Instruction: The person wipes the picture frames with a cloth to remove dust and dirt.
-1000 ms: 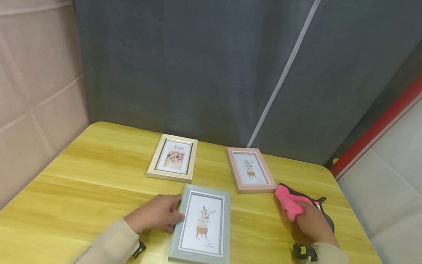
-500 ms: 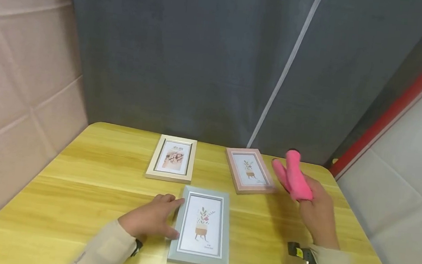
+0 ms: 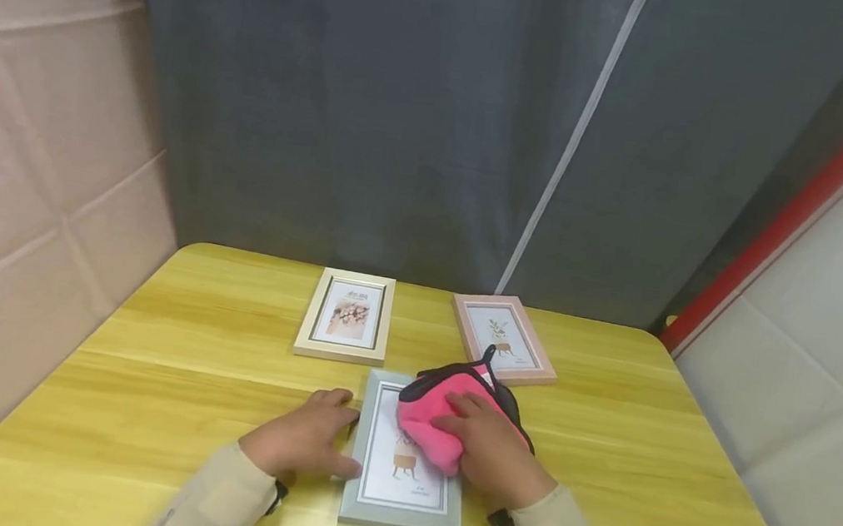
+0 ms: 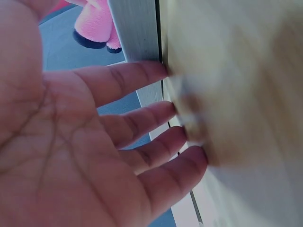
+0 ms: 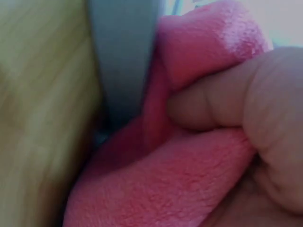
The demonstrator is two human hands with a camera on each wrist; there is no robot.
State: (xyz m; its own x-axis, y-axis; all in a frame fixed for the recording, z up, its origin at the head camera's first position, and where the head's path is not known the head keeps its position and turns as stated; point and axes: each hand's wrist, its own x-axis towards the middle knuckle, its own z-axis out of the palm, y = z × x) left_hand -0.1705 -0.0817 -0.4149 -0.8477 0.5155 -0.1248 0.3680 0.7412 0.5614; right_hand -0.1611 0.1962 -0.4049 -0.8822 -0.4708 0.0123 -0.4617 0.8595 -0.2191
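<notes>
A light grey-green picture frame (image 3: 399, 518) lies face up near the front of the table, its print showing a potted plant. My left hand (image 3: 304, 437) has its fingers extended along the frame's left edge, and in the left wrist view the fingertips (image 4: 194, 156) reach down to the tabletop. With my right hand (image 3: 495, 453) I hold a pink cleaning cloth (image 3: 426, 422) with dark edging and a hanging loop. The cloth covers the upper right part of the frame. Seen from the right wrist, a digit sinks into a fold of the plush cloth (image 5: 165, 189).
Behind the grey-green frame lie a cream picture frame (image 3: 384, 322) at left and a pink picture frame (image 3: 464, 329) at right. The wood-grain table (image 3: 153, 407) backs onto a dark grey curtain (image 3: 343, 122). White and pinkish panels flank it.
My right hand lifted the cloth from the table's right side and brought it left onto the grey-green frame. My left hand loosened its grip and spread its fingers at the frame's edge.
</notes>
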